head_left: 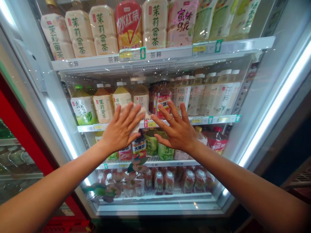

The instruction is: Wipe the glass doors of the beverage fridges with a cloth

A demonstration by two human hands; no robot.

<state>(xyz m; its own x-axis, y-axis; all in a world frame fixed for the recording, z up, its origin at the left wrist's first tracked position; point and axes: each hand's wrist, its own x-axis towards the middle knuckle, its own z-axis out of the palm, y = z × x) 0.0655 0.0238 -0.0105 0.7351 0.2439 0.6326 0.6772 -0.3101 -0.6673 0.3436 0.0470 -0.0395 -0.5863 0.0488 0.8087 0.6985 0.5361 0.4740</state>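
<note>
My left hand (121, 129) lies flat with its fingers spread, against the glass door (109, 72) of a lit drinks cooler. A white cloth or tissue (135, 128) shows beneath its palm and fingers, mostly covered by the hand. To the right, my right hand (175, 131) is spread wide, palm toward the glass, with nothing seen in it. Whether its palm touches the pane I cannot tell. Behind the glass, between the two hands, stands a dark bottle with a red label (163, 98).
Bottled drinks fill the cooler's shelves, among them large jasmine tea bottles (101, 30) on the top shelf (170, 53). Bright light strips (60, 129) run down both sides. A red-framed cooler (29, 145) stands at the left. Dark leaf-like reflections cross the lower glass.
</note>
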